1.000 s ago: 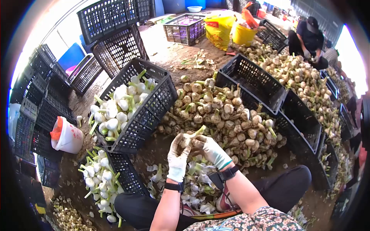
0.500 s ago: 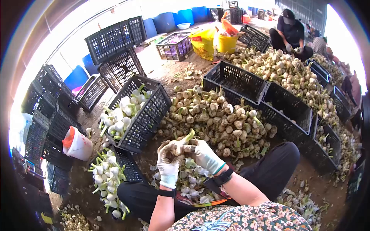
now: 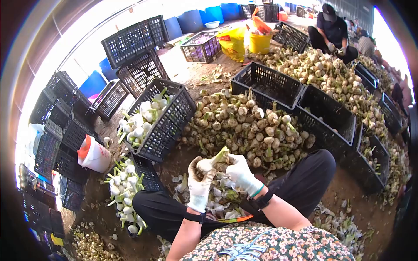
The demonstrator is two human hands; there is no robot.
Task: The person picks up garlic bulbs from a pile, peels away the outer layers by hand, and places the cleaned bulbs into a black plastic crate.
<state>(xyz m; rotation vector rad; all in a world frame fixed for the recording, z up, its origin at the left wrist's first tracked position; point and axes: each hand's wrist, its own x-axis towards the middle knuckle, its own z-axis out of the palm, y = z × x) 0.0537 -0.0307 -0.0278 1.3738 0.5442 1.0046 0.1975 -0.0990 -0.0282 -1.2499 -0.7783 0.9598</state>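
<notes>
White-gloved fingers (image 3: pixel 196 168) of the left hand (image 3: pixel 199 187) and right hand (image 3: pixel 242 175) grip one muddy, green-stalked garlic bulb (image 3: pixel 212 162) above the lap, over loose white skins (image 3: pixel 217 198). Clean white bulbs (image 3: pixel 141 119) half fill the black plastic crate (image 3: pixel 173 124) at left; judging by the big unpeeled heap (image 3: pixel 244 126) ahead, most work remains

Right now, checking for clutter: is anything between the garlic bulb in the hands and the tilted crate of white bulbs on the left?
Nothing visible does. The left hand and right hand grip the garlic bulb. Between it and the tilted crate lies only bare dirt, with loose peel lower down.
</notes>
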